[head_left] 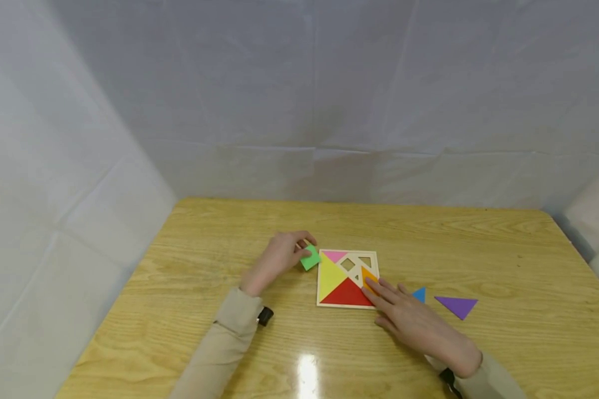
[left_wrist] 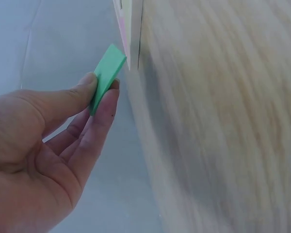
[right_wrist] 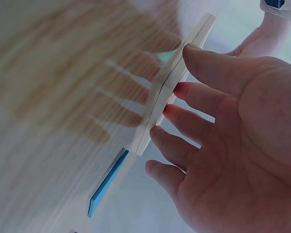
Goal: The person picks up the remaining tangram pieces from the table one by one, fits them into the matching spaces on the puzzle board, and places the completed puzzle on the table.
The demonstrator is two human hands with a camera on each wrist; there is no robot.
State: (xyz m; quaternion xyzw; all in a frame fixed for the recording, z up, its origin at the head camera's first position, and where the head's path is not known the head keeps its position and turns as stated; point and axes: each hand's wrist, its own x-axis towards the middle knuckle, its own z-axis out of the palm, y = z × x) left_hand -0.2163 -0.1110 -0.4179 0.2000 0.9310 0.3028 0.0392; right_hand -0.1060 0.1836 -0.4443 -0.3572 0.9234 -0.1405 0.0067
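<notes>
Between thumb and fingers, my left hand [head_left: 281, 256] pinches a green square tangram piece [left_wrist: 106, 73], held just above the table beside the left edge of the wooden puzzle board [head_left: 346, 306]. Yellow [head_left: 330, 280], red [head_left: 346, 292] and pink [head_left: 335, 255] pieces lie in the board. An orange piece [head_left: 369, 276] sits at its right side, partly under the fingertips of my right hand [head_left: 411, 317]. That hand lies spread, its fingers over the board's right edge. Several recesses show in the board's upper right, one of them a square.
A blue piece [head_left: 420, 295] lies on the table just beyond my right hand, partly hidden by it. Farther right is a purple triangle [head_left: 456, 306]. The wooden table [head_left: 219, 233] ends at a pale cloth backdrop [head_left: 359, 100].
</notes>
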